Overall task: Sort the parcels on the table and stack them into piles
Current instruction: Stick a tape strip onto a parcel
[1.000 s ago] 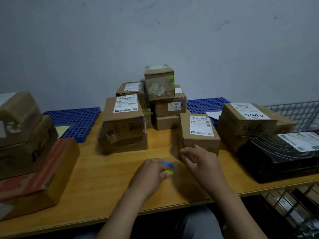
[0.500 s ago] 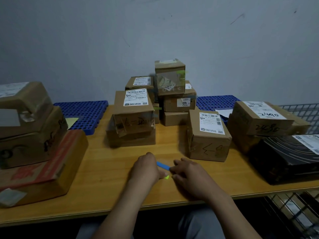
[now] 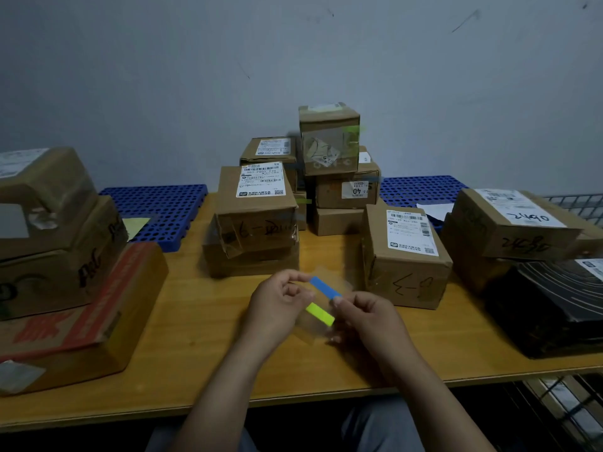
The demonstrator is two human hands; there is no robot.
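Blue strip (image 3: pixel 324 286) pinched at each end by left hand (image 3: pixel 280 305) and right hand (image 3: pixel 367 318).

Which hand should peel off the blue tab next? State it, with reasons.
Right, likely. The right hand pinches one end of the blue tab, and the closest box stands just beyond that hand. The left hand grips the clear sheet, so it serves to steady it.
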